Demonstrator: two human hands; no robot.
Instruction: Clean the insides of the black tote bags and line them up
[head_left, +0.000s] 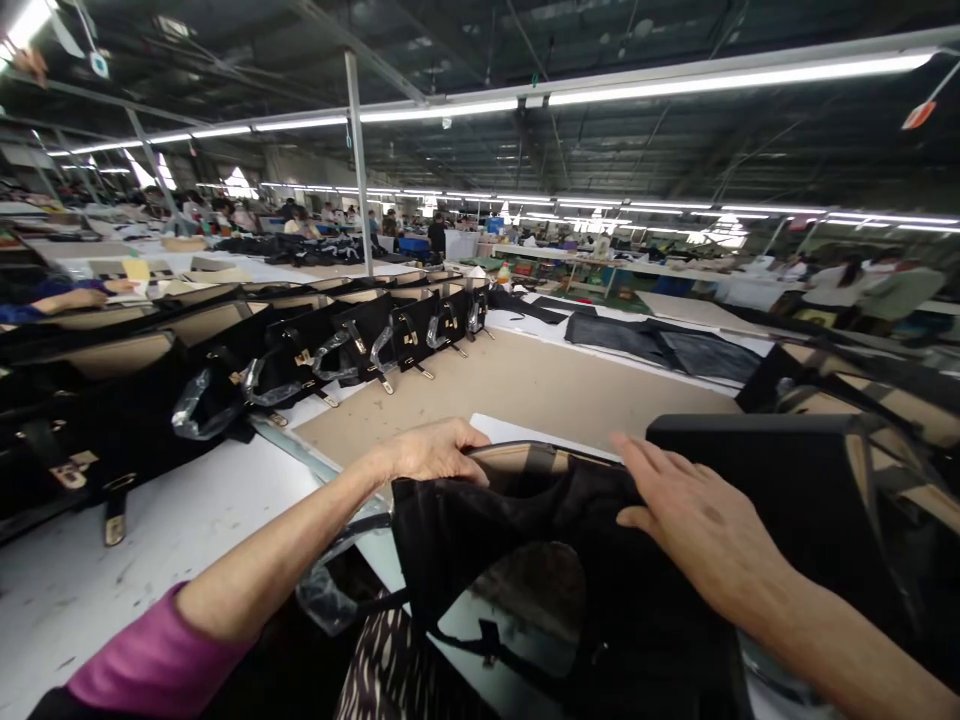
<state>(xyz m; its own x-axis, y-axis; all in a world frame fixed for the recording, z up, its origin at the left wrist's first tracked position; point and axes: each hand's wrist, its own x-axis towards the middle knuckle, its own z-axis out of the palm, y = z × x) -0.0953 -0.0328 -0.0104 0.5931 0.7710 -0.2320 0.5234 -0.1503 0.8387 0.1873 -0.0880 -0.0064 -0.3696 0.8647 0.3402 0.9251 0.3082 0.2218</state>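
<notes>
A black handbag (637, 590) with a tan lining stands in front of me, its mouth facing up. My left hand (435, 452) is closed on the bag's left top corner, with the fingertips hidden inside the opening. My right hand (686, 500) lies over the right end of the top edge, fingers stretched out and thumb apart. A plastic-wrapped handle (330, 595) hangs off the bag's left side. On the near face is a shiny rounded area; whether it is a panel or a cut-out, I cannot tell.
Rows of black bags (285, 350) with wrapped handles and gold clasps line the left. Another black bag (750, 480) stands close at right. Flat dark pieces (660, 345) lie across the brown board (525, 375). A co-worker's hands (82, 297) are at far left.
</notes>
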